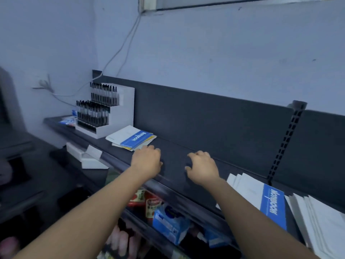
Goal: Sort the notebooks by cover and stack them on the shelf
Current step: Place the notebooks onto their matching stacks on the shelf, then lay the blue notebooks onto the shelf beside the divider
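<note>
A person's left hand (146, 160) and right hand (202, 168) rest on the dark shelf (175, 146), fingers loosely curled, gripping nothing; the left sits just beside a blue-topped notebook stack (130, 138); a second stack (261, 195) lies right of the right hand.

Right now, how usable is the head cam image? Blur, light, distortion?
Head view: dim with a blue cast; the wide angle skews the shelf and stretches the forearms; goods under it and the lower-left corner are smeared; left hand and right hand are fairly sharp; print on the right notebooks is legible.
</note>
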`<state>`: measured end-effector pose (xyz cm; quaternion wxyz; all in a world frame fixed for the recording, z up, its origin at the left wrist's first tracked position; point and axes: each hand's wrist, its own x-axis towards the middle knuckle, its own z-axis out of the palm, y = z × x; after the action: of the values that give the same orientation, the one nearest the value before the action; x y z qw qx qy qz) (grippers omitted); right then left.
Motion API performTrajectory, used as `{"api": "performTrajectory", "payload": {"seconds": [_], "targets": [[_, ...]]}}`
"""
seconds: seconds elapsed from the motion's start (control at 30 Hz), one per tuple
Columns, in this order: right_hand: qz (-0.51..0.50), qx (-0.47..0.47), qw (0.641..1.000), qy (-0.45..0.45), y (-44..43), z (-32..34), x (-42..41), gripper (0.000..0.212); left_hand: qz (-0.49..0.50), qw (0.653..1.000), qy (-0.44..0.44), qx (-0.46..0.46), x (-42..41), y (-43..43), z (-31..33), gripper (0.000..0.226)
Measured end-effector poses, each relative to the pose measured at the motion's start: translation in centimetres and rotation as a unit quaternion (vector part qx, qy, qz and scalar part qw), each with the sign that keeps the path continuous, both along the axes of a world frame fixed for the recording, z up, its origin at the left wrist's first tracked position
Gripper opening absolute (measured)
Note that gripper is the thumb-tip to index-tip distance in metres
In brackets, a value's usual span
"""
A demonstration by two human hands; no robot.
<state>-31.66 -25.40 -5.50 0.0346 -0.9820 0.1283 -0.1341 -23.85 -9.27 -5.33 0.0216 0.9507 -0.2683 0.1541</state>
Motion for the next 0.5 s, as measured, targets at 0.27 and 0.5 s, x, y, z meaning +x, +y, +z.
{"api": "performTrajectory", "payload": {"seconds": [0.27, 0.5], "targets": [[0.027, 0.022, 0.999, 0.024, 7.1, -0.7, 10.0, 0.047, 0.041, 0.999, 0.006, 0.021, 9.2, 7.5, -0.5, 0.037], [0.054, 0.025, 0.998, 0.033, 10.3, -1.8, 17.1, 0.040, 0.071, 0.997, 0.028, 0.026, 16.0, 10.8, -1.9, 0.039]]}}
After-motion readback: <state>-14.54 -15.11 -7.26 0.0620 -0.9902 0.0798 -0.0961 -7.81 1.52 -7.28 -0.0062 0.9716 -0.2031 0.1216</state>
